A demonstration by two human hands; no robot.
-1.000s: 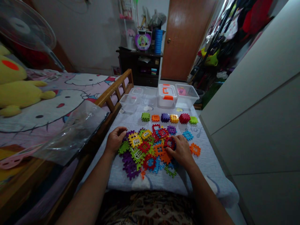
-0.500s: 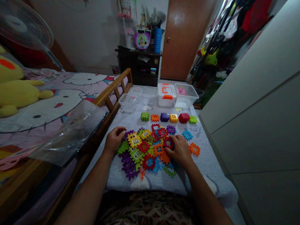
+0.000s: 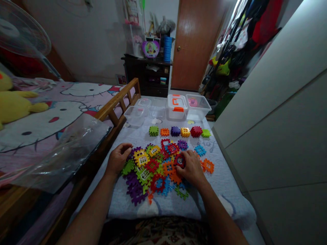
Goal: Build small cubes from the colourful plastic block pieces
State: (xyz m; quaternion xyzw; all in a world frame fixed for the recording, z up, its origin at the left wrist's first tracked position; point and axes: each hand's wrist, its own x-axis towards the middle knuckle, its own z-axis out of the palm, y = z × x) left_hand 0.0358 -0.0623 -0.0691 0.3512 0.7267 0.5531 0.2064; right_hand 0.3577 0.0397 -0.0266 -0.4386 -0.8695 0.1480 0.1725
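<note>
My right hand (image 3: pixel 192 168) is closed on a dark red building tile (image 3: pixel 180 161) with a grid-like middle, at the right side of the pile. Its thumb and fingers grip the tile's edge. At the pile's left edge my left hand (image 3: pixel 119 160) rests with fingers loosely bent and thumb apart, holding nothing. Between the hands lie loose notched plastic tiles: a yellow tile (image 3: pixel 141 158), a purple tile (image 3: pixel 136 190), an orange tile (image 3: pixel 169 168), a red tile with a large hole (image 3: pixel 154 183) and several more, many overlapping.
Behind the pile stands a row of tile blocks, among them a green block (image 3: pixel 153 131) and a red block (image 3: pixel 196 131). Farther back are a lidded clear box (image 3: pixel 176 110) and an uncovered clear box (image 3: pixel 198 109). A wooden bed rail (image 3: pixel 120 102) borders the left; a white cabinet (image 3: pixel 278 136) the right.
The whole view has shifted slightly, so everything appears a little lower and farther left. Both hands keep nearly the same places by the pile, the right one still on the red tile.
</note>
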